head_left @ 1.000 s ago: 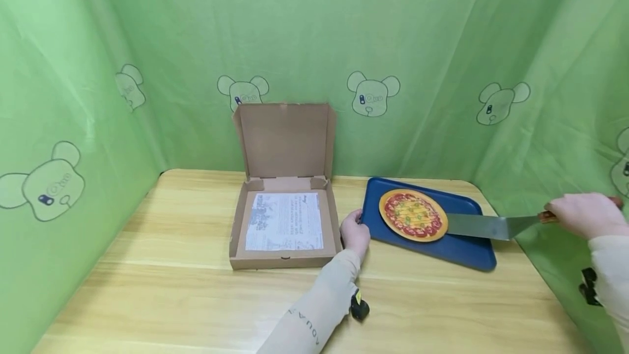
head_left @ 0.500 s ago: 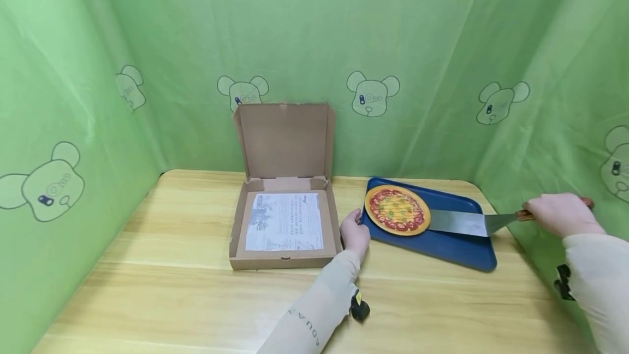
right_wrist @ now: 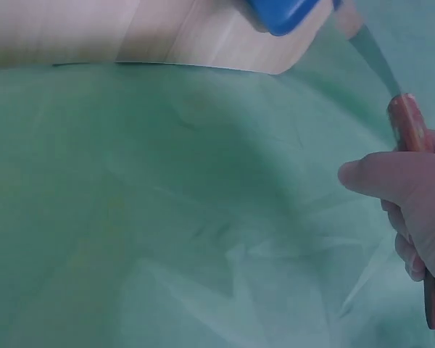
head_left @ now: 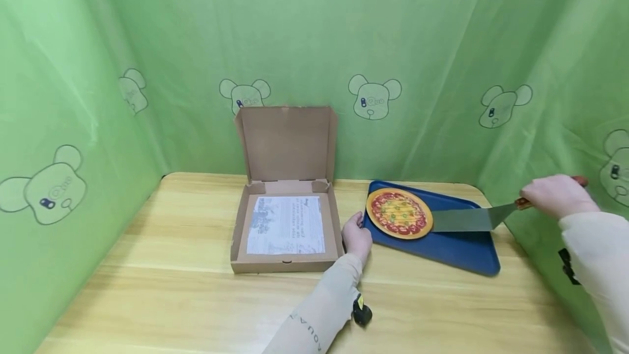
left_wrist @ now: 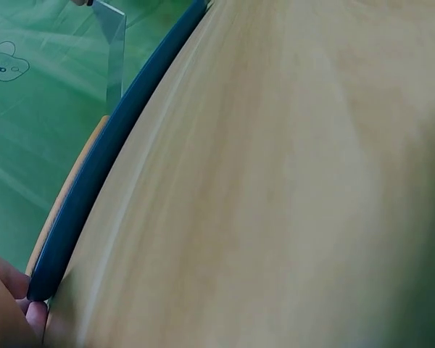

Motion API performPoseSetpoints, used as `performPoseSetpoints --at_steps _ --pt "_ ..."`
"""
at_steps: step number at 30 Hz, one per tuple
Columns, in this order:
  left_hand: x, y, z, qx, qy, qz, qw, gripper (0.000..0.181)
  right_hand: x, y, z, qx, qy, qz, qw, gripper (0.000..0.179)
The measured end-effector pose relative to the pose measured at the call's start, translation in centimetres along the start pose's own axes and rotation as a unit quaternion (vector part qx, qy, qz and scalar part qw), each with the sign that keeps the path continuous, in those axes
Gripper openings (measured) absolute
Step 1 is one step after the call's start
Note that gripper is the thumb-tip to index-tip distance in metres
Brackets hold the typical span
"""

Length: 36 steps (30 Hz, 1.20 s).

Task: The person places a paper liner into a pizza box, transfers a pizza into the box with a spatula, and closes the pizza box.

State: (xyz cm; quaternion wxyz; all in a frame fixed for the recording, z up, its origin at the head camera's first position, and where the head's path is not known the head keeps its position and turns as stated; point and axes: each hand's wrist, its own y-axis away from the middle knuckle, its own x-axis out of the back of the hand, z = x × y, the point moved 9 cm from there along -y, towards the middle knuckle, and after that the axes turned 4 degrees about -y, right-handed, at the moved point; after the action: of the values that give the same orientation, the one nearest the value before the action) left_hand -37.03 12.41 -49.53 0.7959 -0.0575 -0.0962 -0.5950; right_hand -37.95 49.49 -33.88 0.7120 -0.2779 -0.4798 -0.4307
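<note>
A toy-like pizza [head_left: 399, 213] with cheese and red toppings lies at the left end of a blue tray [head_left: 454, 253]. My left hand [head_left: 357, 237] pinches the tray's left edge, with fingers above and below the rim in the left wrist view. On the right, my right hand [head_left: 559, 195] grips the brown handle of a metal spatula [head_left: 462, 220]. The spatula's flat blade reaches over the tray to the pizza's right edge; whether its tip is under the pizza is hard to tell. In the right wrist view, fingers wrap the spatula's handle [right_wrist: 409, 123].
An open cardboard pizza box [head_left: 285, 265] stands left of the tray, its lid [head_left: 290, 143] upright at the back. A printed paper sheet [head_left: 286, 225] lies inside. Green curtains [head_left: 295, 31] enclose the wooden table [head_left: 196, 305] at the back and sides.
The right hand and spatula have moved left, and the pizza has slid left along the tray to its left rim. The left hand has stayed at the tray's edge.
</note>
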Motion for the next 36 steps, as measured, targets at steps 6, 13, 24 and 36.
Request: performPoseSetpoints --at_steps 6,13,24,36 --pt "0.1 0.1 0.0 0.003 -0.008 -0.001 1.0000 0.053 -0.5 -0.8 -1.5 0.022 -0.006 0.013 0.9997 0.030" --pt "0.2 0.0 0.1 -0.007 -0.016 0.004 0.9998 0.053 -3.4 -1.7 -3.2 -0.016 -0.068 0.005 0.9975 0.029" --pt "0.1 0.0 0.0 -0.006 -0.004 0.009 0.9999 0.052 -6.3 -3.9 -5.9 -0.049 -0.108 0.026 0.9926 0.025" --pt "0.0 -0.1 -0.1 0.007 0.001 0.006 1.0000 0.055 -7.0 -4.7 -7.0 -0.073 -0.134 0.011 0.9883 0.020"
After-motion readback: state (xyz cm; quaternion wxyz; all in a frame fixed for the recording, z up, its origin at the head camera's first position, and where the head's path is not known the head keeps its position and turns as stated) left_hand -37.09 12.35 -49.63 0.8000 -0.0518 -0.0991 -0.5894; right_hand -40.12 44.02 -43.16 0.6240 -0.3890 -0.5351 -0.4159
